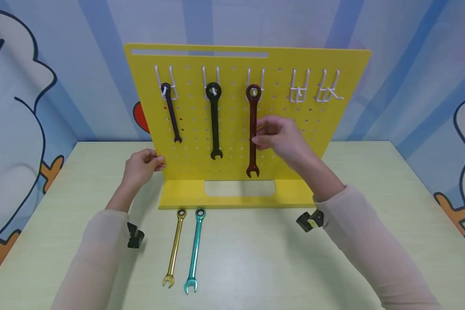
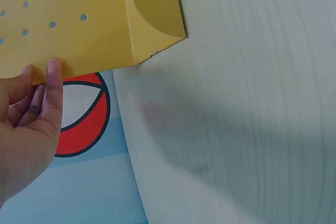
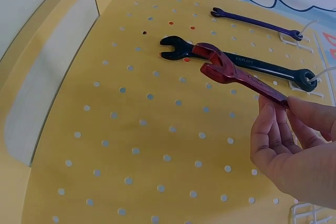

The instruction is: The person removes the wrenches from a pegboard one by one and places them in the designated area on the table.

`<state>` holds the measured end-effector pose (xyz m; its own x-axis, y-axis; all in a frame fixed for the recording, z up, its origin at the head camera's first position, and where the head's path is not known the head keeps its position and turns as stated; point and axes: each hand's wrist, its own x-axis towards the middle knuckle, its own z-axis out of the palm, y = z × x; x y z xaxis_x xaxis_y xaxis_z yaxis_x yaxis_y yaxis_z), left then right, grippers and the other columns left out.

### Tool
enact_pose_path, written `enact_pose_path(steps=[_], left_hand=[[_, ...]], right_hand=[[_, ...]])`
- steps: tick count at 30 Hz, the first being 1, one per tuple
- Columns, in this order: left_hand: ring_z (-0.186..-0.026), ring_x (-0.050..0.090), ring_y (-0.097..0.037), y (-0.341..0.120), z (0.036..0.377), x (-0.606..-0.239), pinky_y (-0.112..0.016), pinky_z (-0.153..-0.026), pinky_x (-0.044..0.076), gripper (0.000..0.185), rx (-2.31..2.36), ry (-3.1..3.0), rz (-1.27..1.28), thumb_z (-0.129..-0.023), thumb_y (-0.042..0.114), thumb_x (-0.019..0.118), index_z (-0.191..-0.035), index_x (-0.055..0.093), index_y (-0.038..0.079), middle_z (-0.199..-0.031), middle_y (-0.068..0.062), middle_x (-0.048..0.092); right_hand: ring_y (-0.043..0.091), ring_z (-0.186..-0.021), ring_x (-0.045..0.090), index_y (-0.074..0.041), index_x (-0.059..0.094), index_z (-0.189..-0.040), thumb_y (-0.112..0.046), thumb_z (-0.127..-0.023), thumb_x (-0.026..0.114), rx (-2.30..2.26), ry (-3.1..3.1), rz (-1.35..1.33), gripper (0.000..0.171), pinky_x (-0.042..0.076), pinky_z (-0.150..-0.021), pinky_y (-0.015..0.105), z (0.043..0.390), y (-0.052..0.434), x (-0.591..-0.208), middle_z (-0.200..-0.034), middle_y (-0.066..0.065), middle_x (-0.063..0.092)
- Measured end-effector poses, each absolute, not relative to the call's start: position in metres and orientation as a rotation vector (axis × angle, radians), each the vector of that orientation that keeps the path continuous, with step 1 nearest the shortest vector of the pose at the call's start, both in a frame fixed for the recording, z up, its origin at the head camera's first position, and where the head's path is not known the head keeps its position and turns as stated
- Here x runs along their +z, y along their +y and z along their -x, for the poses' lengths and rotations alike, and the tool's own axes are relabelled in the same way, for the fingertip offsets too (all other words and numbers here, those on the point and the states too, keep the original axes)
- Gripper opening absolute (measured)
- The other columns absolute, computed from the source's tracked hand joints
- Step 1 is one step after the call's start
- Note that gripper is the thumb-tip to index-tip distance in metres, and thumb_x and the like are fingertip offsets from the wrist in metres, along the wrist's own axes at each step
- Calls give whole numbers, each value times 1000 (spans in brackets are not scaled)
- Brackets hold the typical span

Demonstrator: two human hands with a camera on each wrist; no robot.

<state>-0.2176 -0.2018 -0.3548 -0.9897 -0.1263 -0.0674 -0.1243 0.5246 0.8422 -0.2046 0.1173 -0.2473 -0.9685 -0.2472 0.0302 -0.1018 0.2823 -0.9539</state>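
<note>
My right hand [image 1: 280, 137] pinches a dark red combination wrench [image 1: 253, 129] by its shaft, in front of the yellow pegboard [image 1: 286, 165]. The wrench hangs upright, its ring end at the third hook and its open end down; in the right wrist view that open end [image 3: 220, 69] tilts out from the board. At the board's left edge my left hand [image 1: 139, 168] grips the rim between thumb and fingers. To the left of the red wrench, a black-green wrench [image 1: 215, 125] and a smaller dark purple wrench [image 1: 172, 114] hang on hooks.
Two white hooks, one of them this double hook [image 1: 300, 90], stand bare at the board's right. On the table [image 1: 240, 258], before the board's base [image 1: 182, 191], lie a gold wrench [image 1: 174, 249] and a teal wrench [image 1: 195, 252]. A patterned wall [image 1: 232, 21] rises behind.
</note>
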Motion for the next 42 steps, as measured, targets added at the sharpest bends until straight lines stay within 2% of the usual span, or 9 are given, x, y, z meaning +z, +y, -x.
enact_pose_path(steps=[14,21,42], left_hand=[[-89,62,-27,-201,217,-355,-33,-80,52,28,-1503,-2741,-216,-94,17,51,-109,54,-7,-103,-22,61],[-90,62,-28,-202,216,-355,-33,-81,52,29,-1506,-2741,-223,-94,17,51,-110,54,-7,-103,-22,61],[-89,63,-27,-202,217,-354,-35,-82,52,28,-1488,-2752,-207,-94,18,50,-109,54,-6,-102,-22,61]], right_hand=[[22,-78,59,8,56,-106,6,-86,58,-1767,2398,383,20,52,-77,36,195,121,-240,-95,15,63],[26,-81,59,7,57,-106,2,-87,58,-1684,2424,426,20,52,-75,30,188,123,-236,-95,15,62],[27,-78,61,3,58,-103,5,-83,61,-1634,2384,443,20,54,-73,34,176,120,-241,-92,16,61]])
